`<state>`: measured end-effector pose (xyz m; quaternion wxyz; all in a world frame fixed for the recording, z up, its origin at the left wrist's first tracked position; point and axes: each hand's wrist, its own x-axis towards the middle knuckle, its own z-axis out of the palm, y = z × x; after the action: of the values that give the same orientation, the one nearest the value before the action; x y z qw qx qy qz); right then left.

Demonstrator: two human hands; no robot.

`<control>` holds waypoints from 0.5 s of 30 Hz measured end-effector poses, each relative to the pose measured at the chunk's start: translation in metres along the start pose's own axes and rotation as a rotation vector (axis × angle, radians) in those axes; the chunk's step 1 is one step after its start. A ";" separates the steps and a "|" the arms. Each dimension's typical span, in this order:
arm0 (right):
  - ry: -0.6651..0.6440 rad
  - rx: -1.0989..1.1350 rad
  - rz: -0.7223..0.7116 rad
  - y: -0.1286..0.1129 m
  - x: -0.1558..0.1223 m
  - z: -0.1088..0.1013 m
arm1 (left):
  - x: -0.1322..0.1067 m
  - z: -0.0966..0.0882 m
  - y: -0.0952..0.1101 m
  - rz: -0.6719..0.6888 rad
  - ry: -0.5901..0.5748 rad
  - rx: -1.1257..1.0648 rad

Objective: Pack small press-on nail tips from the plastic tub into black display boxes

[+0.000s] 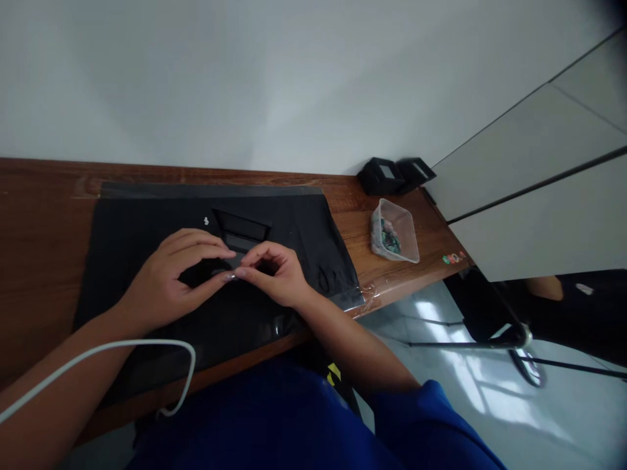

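Note:
Over a black mat [304, 228] my two hands meet at the fingertips. My left hand [174, 277] is curved, its thumb tip against a tiny shiny bit and its fingers resting over something dark. My right hand [274, 271] is closed in a pinch at the same spot, thumb against the fingers. What they hold between them is small and mostly hidden, so I cannot make it out. Just beyond the fingertips lies a black rectangular frame-like part [242, 225], tilted on the mat. A small white piece [206, 220] sits to its left.
A clear plastic tub [409, 238] with small mixed pieces stands right of the mat. Two black boxes [385, 175] are behind it, by the wall. A white cable [122, 343] crosses above my left forearm. Part of another person [578, 307] shows at far right.

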<state>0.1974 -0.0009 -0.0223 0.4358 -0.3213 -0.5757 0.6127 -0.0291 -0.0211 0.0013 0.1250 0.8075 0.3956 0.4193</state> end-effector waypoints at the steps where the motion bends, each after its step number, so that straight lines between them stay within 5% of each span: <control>1: -0.007 -0.003 0.004 0.000 0.000 0.000 | 0.000 0.001 0.001 0.029 0.010 -0.015; 15: 0.004 -0.217 -0.022 0.000 -0.002 0.004 | 0.002 0.005 0.011 0.077 0.074 -0.098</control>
<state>0.1949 -0.0044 -0.0217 0.4064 -0.3615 -0.6411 0.5414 -0.0192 -0.0262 0.0049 0.1336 0.7991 0.3474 0.4722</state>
